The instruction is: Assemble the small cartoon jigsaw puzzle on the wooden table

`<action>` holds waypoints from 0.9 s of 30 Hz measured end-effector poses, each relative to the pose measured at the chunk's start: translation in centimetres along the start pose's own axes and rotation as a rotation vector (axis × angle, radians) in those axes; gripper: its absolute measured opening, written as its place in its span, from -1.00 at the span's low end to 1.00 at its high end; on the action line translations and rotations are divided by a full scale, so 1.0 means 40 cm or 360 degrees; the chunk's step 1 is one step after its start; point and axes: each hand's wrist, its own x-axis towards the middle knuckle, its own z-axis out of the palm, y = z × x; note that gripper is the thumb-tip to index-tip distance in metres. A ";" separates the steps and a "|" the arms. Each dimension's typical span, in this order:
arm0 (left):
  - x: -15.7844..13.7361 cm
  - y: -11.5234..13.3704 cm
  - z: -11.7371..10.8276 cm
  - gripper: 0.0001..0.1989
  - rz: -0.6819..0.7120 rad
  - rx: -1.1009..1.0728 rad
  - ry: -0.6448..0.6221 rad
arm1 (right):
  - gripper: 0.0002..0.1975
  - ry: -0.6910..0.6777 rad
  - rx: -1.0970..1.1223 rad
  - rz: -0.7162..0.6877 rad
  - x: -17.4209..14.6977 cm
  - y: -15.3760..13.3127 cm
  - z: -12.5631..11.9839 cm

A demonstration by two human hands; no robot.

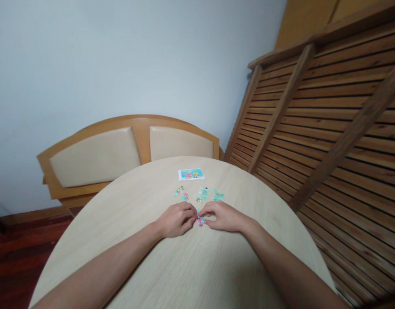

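Pink and teal jigsaw puzzle pieces (200,222) lie on the round table between my two hands. My left hand (179,219) rests on the tabletop, its fingers bent and closed at the left edge of these pieces. From the other side my right hand (225,216) reaches in, with index finger and thumb curled onto the same pieces. The fingertips nearly meet and cover part of what they hold. Just beyond the hands are loose puzzle pieces in small groups: one at the left (183,196), one in the middle (203,194) and one at the right (218,195).
A picture card (191,174) with a teal cartoon scene lies near the far edge of the pale round table (146,266). Behind the table stands a padded headboard (97,156) against the wall. Wooden slatted panels (313,128) lean at the right.
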 end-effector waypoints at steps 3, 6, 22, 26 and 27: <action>0.002 0.003 -0.002 -0.77 0.0006 -0.0018 0.0009 | -0.66 -0.0009 -0.0033 0.0011 0.001 0.002 0.002; 0.004 0.005 -0.003 -0.77 0.0008 -0.0030 0.0010 | -0.70 0.0013 -0.0081 0.0024 0.002 0.009 0.011; 0.004 0.005 -0.003 -0.77 0.0009 -0.0027 -0.0008 | -0.81 0.0041 -0.0024 0.0096 -0.004 0.011 0.013; 0.004 0.003 -0.002 -0.78 0.0010 -0.0021 -0.0007 | -0.87 0.0044 -0.0033 0.0126 -0.003 0.008 0.015; 0.004 0.002 -0.001 -0.78 0.0009 -0.0019 -0.0005 | -0.89 0.0048 -0.0016 0.0148 -0.003 0.007 0.015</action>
